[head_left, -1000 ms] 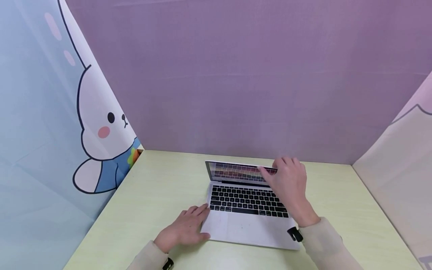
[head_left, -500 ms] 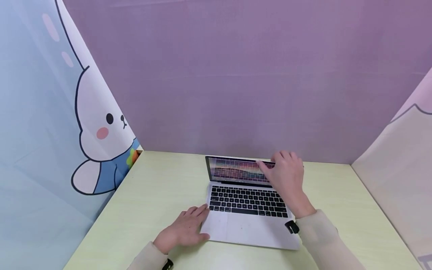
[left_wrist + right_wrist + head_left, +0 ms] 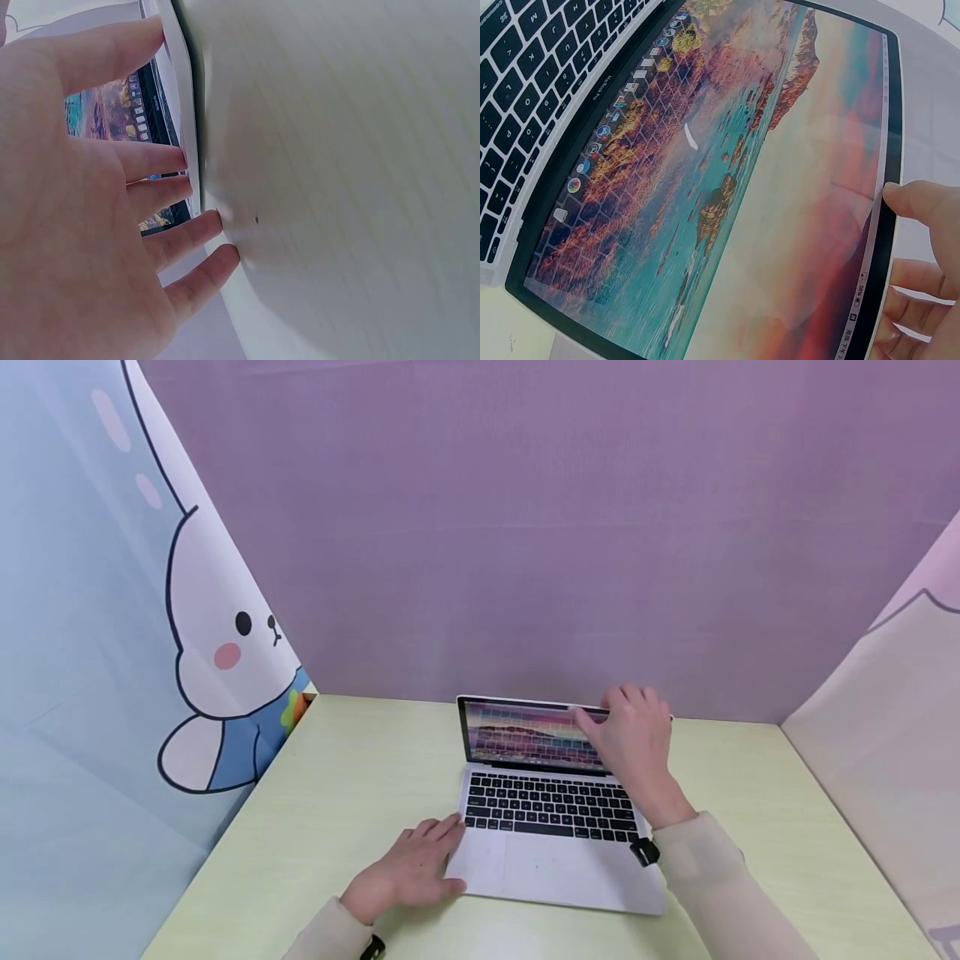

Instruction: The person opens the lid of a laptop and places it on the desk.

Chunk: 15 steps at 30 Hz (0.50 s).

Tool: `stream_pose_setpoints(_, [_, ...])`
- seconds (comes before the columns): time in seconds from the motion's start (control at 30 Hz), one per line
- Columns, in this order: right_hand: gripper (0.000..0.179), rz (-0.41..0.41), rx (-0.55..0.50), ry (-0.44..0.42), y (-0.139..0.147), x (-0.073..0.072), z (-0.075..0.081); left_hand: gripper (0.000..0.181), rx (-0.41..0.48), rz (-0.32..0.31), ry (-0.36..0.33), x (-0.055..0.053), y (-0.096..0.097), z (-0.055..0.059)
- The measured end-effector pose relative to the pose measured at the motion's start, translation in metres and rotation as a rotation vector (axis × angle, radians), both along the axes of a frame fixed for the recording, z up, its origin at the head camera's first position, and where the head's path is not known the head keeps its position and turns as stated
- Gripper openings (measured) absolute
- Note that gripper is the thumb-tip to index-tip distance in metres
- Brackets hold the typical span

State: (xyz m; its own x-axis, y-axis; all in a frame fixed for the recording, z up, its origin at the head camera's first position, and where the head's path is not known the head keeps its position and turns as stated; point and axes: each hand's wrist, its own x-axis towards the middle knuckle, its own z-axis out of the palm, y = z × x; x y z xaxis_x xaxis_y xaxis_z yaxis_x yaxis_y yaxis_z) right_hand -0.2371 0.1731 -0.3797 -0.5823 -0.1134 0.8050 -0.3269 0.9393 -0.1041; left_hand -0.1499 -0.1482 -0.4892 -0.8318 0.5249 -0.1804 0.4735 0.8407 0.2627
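A silver laptop (image 3: 558, 868) lies on the table with its lid raised and its screen (image 3: 727, 187) lit, showing a coastal picture. My right hand (image 3: 637, 743) grips the lid's top edge near the right corner, thumb on the screen side and fingers behind, as the right wrist view shows. Beside the laptop's left edge, my left hand (image 3: 416, 864) rests with fingers extended; its thumb and fingertips touch the side of the base. In the left wrist view those fingertips (image 3: 225, 259) meet the edge and the tabletop. The black keyboard (image 3: 551, 806) is partly covered by my right wrist.
The pale yellow-green table (image 3: 360, 760) extends on both sides of the laptop. A purple cloth wall (image 3: 525, 527) rises behind it. A blue cloth with a cartoon rabbit (image 3: 225, 677) hangs at left, and a pale cloth (image 3: 900, 718) at right.
My right hand has moved up and back, tilting the lid further open, so more of the screen shows. The left hand and the laptop's base have stayed in place.
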Motion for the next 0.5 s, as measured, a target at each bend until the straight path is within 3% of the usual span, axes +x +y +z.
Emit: stream_pose_setpoints(0.5, [0.049,-0.016,0.005,-0.001,0.000,-0.016,0.001,0.081,-0.004,0.007,-0.004,0.001,0.000,-0.002])
